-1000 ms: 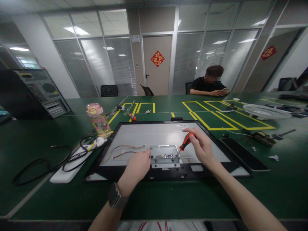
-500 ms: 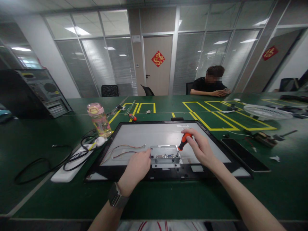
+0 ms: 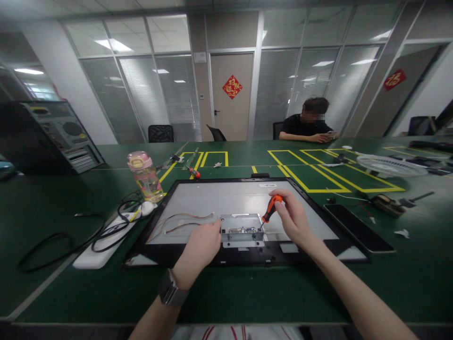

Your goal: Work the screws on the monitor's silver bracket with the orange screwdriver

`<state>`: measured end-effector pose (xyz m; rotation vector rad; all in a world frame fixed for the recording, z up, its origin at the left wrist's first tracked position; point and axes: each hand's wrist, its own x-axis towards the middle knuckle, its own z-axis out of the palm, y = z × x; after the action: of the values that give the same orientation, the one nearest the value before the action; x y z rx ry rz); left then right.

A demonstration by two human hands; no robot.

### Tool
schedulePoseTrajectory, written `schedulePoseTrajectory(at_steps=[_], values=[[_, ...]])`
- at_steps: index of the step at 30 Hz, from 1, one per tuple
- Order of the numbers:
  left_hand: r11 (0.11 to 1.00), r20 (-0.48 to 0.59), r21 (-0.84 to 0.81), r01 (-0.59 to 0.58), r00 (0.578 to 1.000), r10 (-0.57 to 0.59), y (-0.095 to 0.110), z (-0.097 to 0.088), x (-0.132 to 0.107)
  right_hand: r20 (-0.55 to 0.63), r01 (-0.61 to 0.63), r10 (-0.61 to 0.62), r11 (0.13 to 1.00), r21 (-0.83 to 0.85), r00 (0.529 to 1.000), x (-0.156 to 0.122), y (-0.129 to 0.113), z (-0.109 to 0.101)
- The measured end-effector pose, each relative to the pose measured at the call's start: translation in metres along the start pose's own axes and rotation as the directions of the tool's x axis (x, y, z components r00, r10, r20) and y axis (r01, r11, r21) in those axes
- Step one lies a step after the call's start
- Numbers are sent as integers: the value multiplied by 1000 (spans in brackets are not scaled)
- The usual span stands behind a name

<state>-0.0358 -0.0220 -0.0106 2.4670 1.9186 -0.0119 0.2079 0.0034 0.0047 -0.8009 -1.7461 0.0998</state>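
Observation:
A monitor panel [image 3: 198, 193] lies back-up on the green table, black frame around a grey metal back. A small metal bracket plate [image 3: 242, 229] sits near its front edge. My right hand [image 3: 293, 217] is closed round an orange-and-black screwdriver [image 3: 269, 210], whose tip rests at the plate's right side. My left hand [image 3: 201, 248], a watch on its wrist, has its fingers curled against the plate's left edge, holding it. Thin coloured wires [image 3: 184, 221] run across the panel to the left of the plate.
A pink-capped bottle [image 3: 145, 175] and black cables [image 3: 106, 231] over a white slab lie left. A computer case [image 3: 53, 134] stands far left. A black flat strip [image 3: 357, 226], small tools and a fan grille [image 3: 391, 165] lie right. A person sits across the table.
My right hand has turned slightly on the screwdriver, the handle shifting a little left and down. My left hand and the plate have stayed where they were.

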Motion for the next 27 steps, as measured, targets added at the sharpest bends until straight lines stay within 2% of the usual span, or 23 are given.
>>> schedulePoseTrajectory(at_steps=[3, 6, 10, 13, 19, 23, 27], values=[[1000, -13, 10, -3, 1000, 3, 0, 1, 0, -17, -55, 57, 994, 99, 998, 2, -1, 2], [1000, -18, 7, -6, 1000, 6, -1, 3, 1, -28, -174, 185, 956, 236, 982, 3, -1, 3], [1000, -7, 6, -8, 1000, 8, -2, 3, 1, 74, -329, 327, 858, 395, 942, 4, 2, 1], [1000, -7, 6, -5, 1000, 5, -2, 3, 1, 124, -335, 313, 836, 434, 942, 5, 2, -1], [1000, -5, 3, -5, 1000, 5, -2, 3, 1, 42, -263, 267, 890, 372, 963, 5, -3, 1], [1000, 1, 2, -6, 1000, 6, -2, 4, 1, 99, -314, 300, 856, 411, 949, 3, -2, 2], [1000, -7, -4, -4, 1000, 4, -3, 6, 1, 169, -317, 268, 804, 503, 948, 2, 0, 2]])
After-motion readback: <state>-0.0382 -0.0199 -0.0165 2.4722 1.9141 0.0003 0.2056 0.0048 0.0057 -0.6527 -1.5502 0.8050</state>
